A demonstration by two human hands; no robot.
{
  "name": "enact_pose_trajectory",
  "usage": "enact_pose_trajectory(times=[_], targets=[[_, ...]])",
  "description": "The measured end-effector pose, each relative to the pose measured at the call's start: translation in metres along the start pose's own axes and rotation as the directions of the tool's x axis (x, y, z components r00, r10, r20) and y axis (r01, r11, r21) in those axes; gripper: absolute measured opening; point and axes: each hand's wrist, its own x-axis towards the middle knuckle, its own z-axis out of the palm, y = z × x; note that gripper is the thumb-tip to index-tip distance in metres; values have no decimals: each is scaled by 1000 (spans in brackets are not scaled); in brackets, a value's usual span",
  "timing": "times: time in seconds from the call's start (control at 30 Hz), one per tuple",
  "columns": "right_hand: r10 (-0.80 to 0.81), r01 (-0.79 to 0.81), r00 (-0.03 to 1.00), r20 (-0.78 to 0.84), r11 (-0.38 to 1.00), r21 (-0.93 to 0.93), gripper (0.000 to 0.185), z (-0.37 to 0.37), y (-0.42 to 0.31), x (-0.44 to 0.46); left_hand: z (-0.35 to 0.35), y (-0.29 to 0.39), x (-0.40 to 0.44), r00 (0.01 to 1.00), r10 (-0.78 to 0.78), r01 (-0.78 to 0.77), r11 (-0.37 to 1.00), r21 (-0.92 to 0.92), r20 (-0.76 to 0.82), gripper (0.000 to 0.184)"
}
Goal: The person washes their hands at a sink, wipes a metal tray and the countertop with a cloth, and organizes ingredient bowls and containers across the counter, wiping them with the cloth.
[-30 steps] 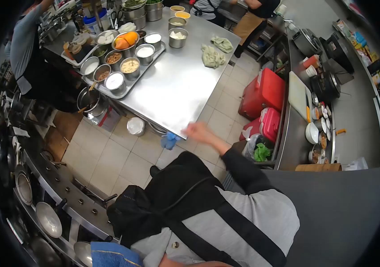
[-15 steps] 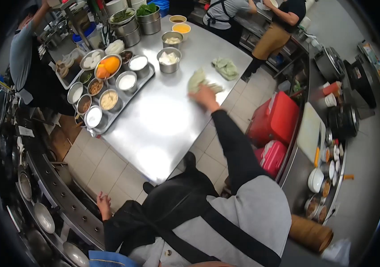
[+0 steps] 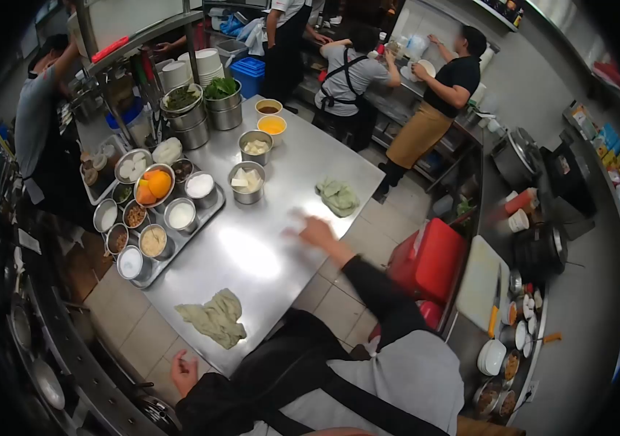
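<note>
My right hand (image 3: 315,234) is over the right side of the steel table (image 3: 281,200), blurred by motion, its fingers stretched out and no object visible in them. Past it, near the right edge, a crumpled pale green cloth (image 3: 337,198) lies on the tabletop. Another green cloth (image 3: 215,318) is spread loosely at the table's near left corner. My left hand (image 3: 184,374) hangs beside that corner, just short of this cloth, fingers loosely bent and apart with nothing in them.
A tray (image 3: 197,227) of metal ingredient cups stands at the table's left. Behind are cups of white pieces (image 3: 247,182), yellow liquid (image 3: 271,126) and pots of greens (image 3: 223,98). A red cooler (image 3: 426,258) stands at right. Several people work beyond the table.
The cloth under my right hand has left it; a cloth now lies at the near left corner. My right hand has drawn back from the other cloth. The view has shifted, showing more background.
</note>
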Motion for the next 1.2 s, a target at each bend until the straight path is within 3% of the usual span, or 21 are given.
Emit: enact_pose_trajectory(times=[0.03,0.1,0.17,0.23,0.3,0.37,0.47,0.5,0.53,0.6,0.63,0.7,0.73,0.77,0.8,0.83,0.87,0.97,1.03,1.13,1.2], targets=[[-103,64,921,-375,991,-114,76,9,87,53,14,8,7,997,-26,29,998,-47,69,41],[300,-314,938,-172,948,-61,86,-67,117,71,44,53,14,971,-85,102,992,-68,223,52],[153,-180,946,-287,981,-69,81,-47,151,93,80,74,29,941,-114,91,992,86,318,73],[26,-40,983,-181,996,-76,65,20,129,65,121,112,44,962,32,-94,972,217,273,79],[-151,139,977,-153,987,-87,50,42,80,79,149,148,65,958,-140,60,951,303,252,76],[-653,646,751,-98,757,-96,43,41,63,46,175,172,77,944,-255,164,914,372,209,73],[-513,601,684,-518,799,2,33,26,186,107,194,174,97,938,-302,224,902,369,169,66],[-12,-2,964,-266,999,-51,27,-8,247,136,200,176,99,940,-310,243,903,356,145,66],[305,-345,912,-275,932,-113,27,-79,277,154,201,178,98,939,-320,260,901,348,127,67],[265,-378,823,-502,916,-137,41,-159,425,193,208,181,105,939,-324,271,903,334,112,68],[139,-266,831,-539,950,-165,42,-193,462,197,208,182,103,936,-334,283,900,332,108,69],[59,-59,911,-409,998,13,43,-221,423,201,210,185,111,923,-368,330,909,255,118,72],[194,-180,981,-10,930,320,46,-208,401,208,209,188,111,906,-400,373,910,183,142,74],[6,4,999,-31,949,315,46,-172,365,207,210,191,109,888,-428,414,903,113,170,76],[104,-103,994,12,991,-84,45,-145,288,190,213,195,108,863,-471,467,882,67,180,77],[-138,130,988,-62,984,-122,42,-74,286,189,215,198,112,839,-506,512,859,24,200,78],[-247,238,957,-152,968,-79,37,-71,229,189,220,200,118,820,-527,545,838,-26,224,78],[-302,198,887,-349,932,-304,36,-55,196,314,220,164,116,905,-377,344,921,185,195,78],[-168,109,947,-272,970,-220,39,-85,174,398,220,168,117,917,-363,308,908,285,167,77],[-171,123,959,-225,969,-215,51,-99,177,498,229,171,115,929,-359,303,878,370,91,79],[-186,173,969,-165,981,-87,53,-104,172,497,224,181,103,908,-418,377,812,445,-6,80]])
